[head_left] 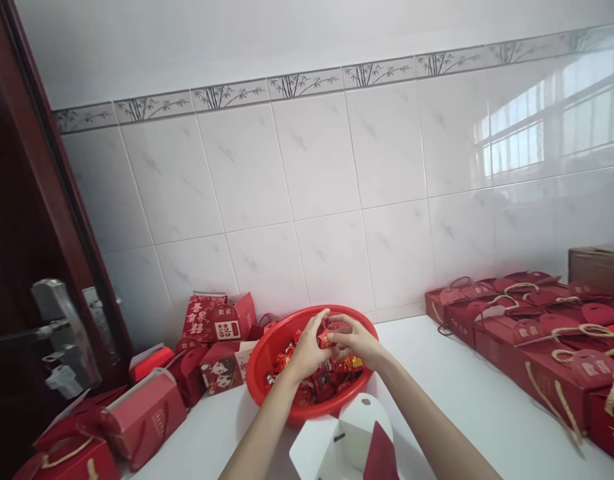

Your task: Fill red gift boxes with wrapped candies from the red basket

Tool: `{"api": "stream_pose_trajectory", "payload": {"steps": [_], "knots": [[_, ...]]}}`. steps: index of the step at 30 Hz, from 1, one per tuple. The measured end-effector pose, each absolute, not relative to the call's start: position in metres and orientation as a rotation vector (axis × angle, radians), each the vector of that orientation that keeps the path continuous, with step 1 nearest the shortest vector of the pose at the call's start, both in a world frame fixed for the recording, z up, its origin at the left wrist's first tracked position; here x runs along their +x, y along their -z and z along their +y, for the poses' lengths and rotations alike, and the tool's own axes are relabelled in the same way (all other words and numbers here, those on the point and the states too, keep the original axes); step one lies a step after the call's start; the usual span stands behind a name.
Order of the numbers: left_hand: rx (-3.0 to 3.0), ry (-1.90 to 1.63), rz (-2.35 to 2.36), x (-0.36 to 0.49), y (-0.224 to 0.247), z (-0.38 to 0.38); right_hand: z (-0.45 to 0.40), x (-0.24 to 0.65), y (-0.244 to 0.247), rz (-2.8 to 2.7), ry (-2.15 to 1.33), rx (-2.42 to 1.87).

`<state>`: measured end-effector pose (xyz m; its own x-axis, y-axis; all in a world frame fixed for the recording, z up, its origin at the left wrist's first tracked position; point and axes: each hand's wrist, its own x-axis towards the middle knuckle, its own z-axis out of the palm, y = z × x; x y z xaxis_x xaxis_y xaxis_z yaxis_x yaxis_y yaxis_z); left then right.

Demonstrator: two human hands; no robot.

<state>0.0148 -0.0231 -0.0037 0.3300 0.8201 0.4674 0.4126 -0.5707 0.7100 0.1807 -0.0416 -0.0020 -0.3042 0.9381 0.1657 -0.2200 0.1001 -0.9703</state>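
A red plastic basket (267,325) full of small wrapped candies (307,395) stands on the white surface. Above the candies my left hand (307,352) and my right hand (361,345) meet, fingers curved toward each other. Between their fingertips is a small red-wrapped candy (323,339), partly covered by the fingers. Just in front of the basket, between my forearms, sits an opened gift box (331,443) with its white inside showing and one dark red flap. The box's lower part is cut off by the frame.
Red gift boxes (151,413) are heaped at left, by a dark door with a metal handle (57,327). More closed boxes with rope handles (531,340) stand in rows at right. A brown carton (599,270) is behind them. A tiled wall (327,160) bounds the back.
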Motion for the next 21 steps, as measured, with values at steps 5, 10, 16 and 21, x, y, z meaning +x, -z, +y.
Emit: {"api": "stream_pose_trajectory", "payload": {"steps": [5,10,16,21], "knots": [[2.102,-1.182,1.14,0.0162,0.0058,-0.0202,-0.0426,0.1811,0.0009,-1.307,-1.376,-0.846],[2.143,-1.178,1.093,0.0171,0.0098,-0.0171,-0.0397,0.1823,0.0049,-1.339,-1.385,-0.835],[2.206,-1.123,1.098,0.0182,0.0061,-0.0211,-0.0385,0.1815,0.0063,-1.277,-1.352,-0.865],[2.244,-1.151,1.102,0.0192,0.0032,-0.026,-0.0395,0.1821,0.0064,-1.31,-1.287,-0.859]]}}
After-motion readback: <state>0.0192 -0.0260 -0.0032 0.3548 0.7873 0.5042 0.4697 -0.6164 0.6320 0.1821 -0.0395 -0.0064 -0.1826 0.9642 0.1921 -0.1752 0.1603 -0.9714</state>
